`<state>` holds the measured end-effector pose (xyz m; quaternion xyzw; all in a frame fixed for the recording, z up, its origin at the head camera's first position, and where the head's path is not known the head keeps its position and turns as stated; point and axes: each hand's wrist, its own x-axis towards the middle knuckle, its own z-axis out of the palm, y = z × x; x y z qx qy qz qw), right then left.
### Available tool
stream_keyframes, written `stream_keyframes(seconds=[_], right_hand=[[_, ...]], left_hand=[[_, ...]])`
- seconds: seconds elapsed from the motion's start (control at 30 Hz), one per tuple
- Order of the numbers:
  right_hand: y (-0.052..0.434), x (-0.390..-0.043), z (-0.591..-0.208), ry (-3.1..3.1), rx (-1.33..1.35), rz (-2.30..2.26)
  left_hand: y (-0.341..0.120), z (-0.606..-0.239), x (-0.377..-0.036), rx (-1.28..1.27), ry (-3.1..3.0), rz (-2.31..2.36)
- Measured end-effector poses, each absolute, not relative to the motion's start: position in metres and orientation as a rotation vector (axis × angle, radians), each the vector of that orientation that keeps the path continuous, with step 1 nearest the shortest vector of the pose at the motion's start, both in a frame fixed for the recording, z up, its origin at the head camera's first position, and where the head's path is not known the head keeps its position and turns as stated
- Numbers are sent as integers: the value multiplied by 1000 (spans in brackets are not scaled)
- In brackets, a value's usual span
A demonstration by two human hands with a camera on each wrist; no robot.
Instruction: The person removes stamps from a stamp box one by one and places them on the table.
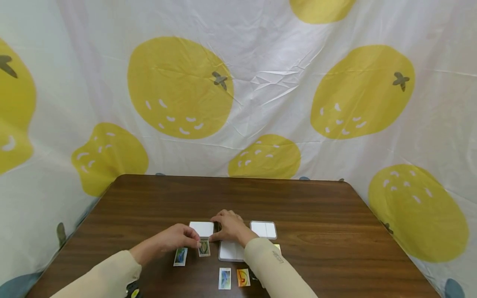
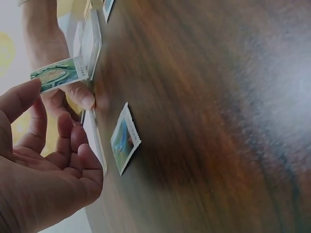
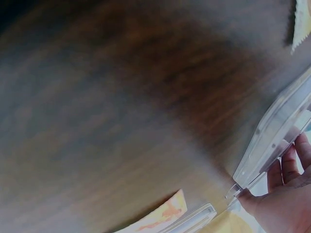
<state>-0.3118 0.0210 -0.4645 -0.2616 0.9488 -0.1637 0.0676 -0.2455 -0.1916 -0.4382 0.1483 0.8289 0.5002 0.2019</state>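
Note:
My left hand [image 1: 182, 236] pinches a green postage stamp [image 2: 58, 75] between thumb and fingertip, the other fingers loosely curled. The stamp [image 1: 204, 248] is held up near the front edge of a white-backed flat case [image 1: 201, 229]. My right hand [image 1: 232, 227] reaches across between that case and a middle case [image 1: 228, 251]. In the right wrist view, the right hand's fingers [image 3: 289, 167] and thumb grip the edge of a clear plastic case [image 3: 272, 131]. A blue-green stamp [image 2: 125, 138] lies on the table just below the left hand.
A third white case [image 1: 263, 229] lies right of the right hand. Nearer the body are a blue stamp [image 1: 225, 278] and an orange one [image 1: 243, 277], beside the right sleeve. The brown wooden table [image 1: 335, 231] meets a fruit-print curtain [image 1: 268, 103] at the back.

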Motion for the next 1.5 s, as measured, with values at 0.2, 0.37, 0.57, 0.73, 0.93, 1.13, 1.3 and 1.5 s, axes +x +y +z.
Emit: stream_keyframes(seconds=[0.2,0.37,0.57,0.73,0.93,1.13,1.3,1.5], right_hand=[[20,-313,-466,2861,-787,-497],[20,-315,-468,2863,-802,-502],[20,-314,-468,2868,-798,-492],[19,-313,-466,2869,-796,-482],[19,-312,-465,2867,-804,-472],[20,-312,-466,2858,-806,-465],[21,-313,-467,2867,-817,-445],[20,-313,-467,2887,-842,-402]], left_hand=[[-190,-444,-240,466,2353,1392],[-188,-451,-237,582,2499,1355],[-187,-461,-239,648,2706,1174],[-185,-466,-239,730,2827,1056],[-185,-467,-241,873,2945,988],[-183,-467,-240,792,2985,913],[-182,-465,-239,718,2984,913],[-179,-461,-244,673,3022,914]])
